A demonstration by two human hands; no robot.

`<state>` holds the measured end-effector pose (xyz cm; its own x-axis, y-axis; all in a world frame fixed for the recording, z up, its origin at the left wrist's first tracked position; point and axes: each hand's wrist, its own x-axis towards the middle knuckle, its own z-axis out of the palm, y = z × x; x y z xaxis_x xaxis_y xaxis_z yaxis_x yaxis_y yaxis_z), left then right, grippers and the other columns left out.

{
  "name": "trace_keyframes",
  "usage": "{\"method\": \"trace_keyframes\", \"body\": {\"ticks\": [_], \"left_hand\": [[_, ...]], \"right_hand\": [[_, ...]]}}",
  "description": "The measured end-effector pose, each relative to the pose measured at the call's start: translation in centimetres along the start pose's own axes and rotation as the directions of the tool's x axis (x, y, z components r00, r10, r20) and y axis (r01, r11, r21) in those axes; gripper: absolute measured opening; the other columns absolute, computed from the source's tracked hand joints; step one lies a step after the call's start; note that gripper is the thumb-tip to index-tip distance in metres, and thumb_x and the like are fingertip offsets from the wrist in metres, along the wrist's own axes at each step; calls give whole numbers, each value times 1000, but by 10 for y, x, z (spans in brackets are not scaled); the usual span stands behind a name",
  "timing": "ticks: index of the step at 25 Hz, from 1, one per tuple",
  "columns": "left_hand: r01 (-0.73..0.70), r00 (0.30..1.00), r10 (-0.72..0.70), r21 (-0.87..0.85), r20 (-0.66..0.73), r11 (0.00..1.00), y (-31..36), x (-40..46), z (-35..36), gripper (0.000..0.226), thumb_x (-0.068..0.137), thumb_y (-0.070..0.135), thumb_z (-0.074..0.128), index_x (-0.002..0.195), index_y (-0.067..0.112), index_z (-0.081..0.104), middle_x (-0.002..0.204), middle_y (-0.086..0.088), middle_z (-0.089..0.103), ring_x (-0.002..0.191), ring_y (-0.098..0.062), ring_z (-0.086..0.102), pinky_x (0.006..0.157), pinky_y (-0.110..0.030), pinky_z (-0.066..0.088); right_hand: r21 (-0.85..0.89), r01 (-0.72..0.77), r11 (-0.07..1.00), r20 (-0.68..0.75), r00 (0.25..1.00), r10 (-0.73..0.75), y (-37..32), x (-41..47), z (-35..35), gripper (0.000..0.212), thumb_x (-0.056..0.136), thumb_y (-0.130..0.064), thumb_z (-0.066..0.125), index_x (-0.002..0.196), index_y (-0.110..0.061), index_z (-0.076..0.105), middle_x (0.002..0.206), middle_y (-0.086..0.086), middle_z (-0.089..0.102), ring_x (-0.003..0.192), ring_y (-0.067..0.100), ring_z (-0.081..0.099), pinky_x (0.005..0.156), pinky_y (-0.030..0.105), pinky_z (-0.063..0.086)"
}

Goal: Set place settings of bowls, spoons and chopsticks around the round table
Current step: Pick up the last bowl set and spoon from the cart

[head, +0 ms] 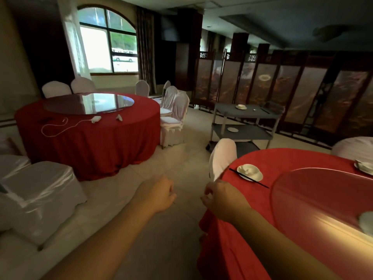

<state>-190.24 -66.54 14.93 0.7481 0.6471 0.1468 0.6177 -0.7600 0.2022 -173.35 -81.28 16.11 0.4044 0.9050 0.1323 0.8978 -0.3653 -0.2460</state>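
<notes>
A bowl (250, 171) with chopsticks (248, 178) sits on the round table (252, 201) just beyond our right hand (222, 199) — both it and our left hand (159, 194) hang loosely curled, empty. A careless swing could knock the chopsticks off the edge.

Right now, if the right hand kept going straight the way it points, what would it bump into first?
Probably the white-covered chair tucked beside the near red table. The right hand points up and away toward it, and the gray cart stands farther back. Depth is hard to judge here.
</notes>
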Motion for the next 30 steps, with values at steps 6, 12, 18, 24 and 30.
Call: {"method": "trace_keyframes", "body": {"ticks": [6, 12, 18, 24, 30], "left_hand": [[-45, 997, 45, 6, 66, 999, -62, 154, 22, 24, 90, 43, 62, 102, 24, 70, 102, 3, 68, 91, -18, 63, 79, -34, 54], [-74, 991, 72, 19, 113, 997, -116, 361, 52, 19, 92, 36, 60, 103, 25, 71, 103, 6, 68, 89, -13, 64, 66, -26, 47], [-93, 992, 95, -23, 82, 995, -146, 572, 60, 24, 92, 37, 59, 110, 24, 68, 107, 5, 68, 95, -14, 63, 81, -32, 54], [-169, 982, 172, -32, 81, 985, -167, 785, 108, 23, 89, 41, 58, 102, 27, 70, 107, 8, 68, 94, -13, 62, 80, -32, 50], [-299, 943, 305, -67, 133, 952, -158, 1051, 169, 24, 90, 41, 58, 104, 24, 70, 108, 2, 69, 94, -18, 64, 67, -27, 46]], "right_hand": [[-7, -66, 998, 11, 998, 67, 23, 163, 47, 29, 91, -47, 57, 111, -26, 64, 114, -1, 61, 97, 19, 61, 71, 27, 43], [50, -131, 990, 36, 991, 129, 81, 378, 90, 23, 91, -44, 59, 109, -30, 61, 108, -4, 59, 88, 14, 56, 77, 27, 52], [-39, -157, 987, 63, 985, 159, 140, 583, 85, 26, 90, -46, 59, 110, -29, 61, 110, -2, 60, 91, 17, 55, 77, 32, 51], [-82, -228, 970, 86, 968, 235, 223, 757, 104, 25, 91, -46, 58, 109, -29, 61, 112, -3, 59, 98, 19, 59, 83, 35, 54], [-91, -433, 897, 42, 898, 437, 355, 942, 107, 19, 89, -43, 57, 101, -29, 63, 104, -2, 60, 92, 18, 58, 80, 33, 53]]}}
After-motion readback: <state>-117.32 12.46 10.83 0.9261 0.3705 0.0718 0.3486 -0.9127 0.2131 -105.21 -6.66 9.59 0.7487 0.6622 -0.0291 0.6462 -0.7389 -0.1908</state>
